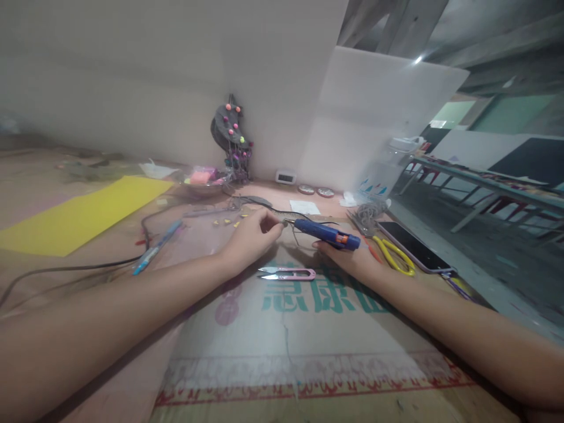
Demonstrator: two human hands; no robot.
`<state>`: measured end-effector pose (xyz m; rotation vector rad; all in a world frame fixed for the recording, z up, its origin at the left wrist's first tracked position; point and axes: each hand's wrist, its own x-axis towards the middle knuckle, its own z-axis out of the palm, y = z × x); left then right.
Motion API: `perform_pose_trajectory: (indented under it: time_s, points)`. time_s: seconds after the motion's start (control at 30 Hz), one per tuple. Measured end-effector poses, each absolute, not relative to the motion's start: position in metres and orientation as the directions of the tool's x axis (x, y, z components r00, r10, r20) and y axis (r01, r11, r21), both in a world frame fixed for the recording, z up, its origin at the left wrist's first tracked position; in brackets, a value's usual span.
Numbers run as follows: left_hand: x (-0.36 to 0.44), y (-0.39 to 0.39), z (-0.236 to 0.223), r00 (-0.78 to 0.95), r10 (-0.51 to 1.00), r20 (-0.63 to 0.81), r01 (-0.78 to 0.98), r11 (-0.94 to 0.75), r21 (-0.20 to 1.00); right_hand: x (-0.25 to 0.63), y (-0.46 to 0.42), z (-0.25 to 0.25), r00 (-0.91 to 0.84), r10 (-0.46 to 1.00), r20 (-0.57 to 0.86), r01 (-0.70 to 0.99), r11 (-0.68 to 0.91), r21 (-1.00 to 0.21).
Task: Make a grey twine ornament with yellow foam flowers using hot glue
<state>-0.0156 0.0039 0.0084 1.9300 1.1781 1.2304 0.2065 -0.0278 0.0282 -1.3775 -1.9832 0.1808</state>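
Note:
My right hand (341,255) is wrapped round a blue hot glue gun (324,232), whose metal nozzle points left. Close by that nozzle, the thumb and fingertips of my left hand (259,232) are pinched together. Whatever sits in the pinch is too small to make out. Below both hands, pink-framed thread snips (288,274) lie on a printed sheet (247,341) with green characters and a red border.
To the right are yellow-handled scissors (394,255), a phone (416,247) and grey yarn (372,214). Leftward lie a yellow sheet (83,214), a blue pen (157,247) and a black cord (79,267). A grey crescent decoration with pompoms (229,129) leans on the wall.

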Motion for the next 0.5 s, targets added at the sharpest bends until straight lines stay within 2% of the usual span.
perform_pose_trajectory:
  time_s: [0.27, 0.5]
  points:
    - [-0.0164, 0.0046, 0.0077, 0.189, 0.891, 0.412, 0.376, -0.453, 0.808, 0.205, -0.0286, 0.0299, -0.164, 0.868, 0.469, 0.798, 0.396, -0.454]
    - [-0.0158, 0.0051, 0.0066, 0.173, 0.896, 0.408, 0.359, -0.443, 0.821, 0.2026, -0.0296, 0.0323, -0.184, 0.876, 0.446, 0.779, 0.407, -0.478]
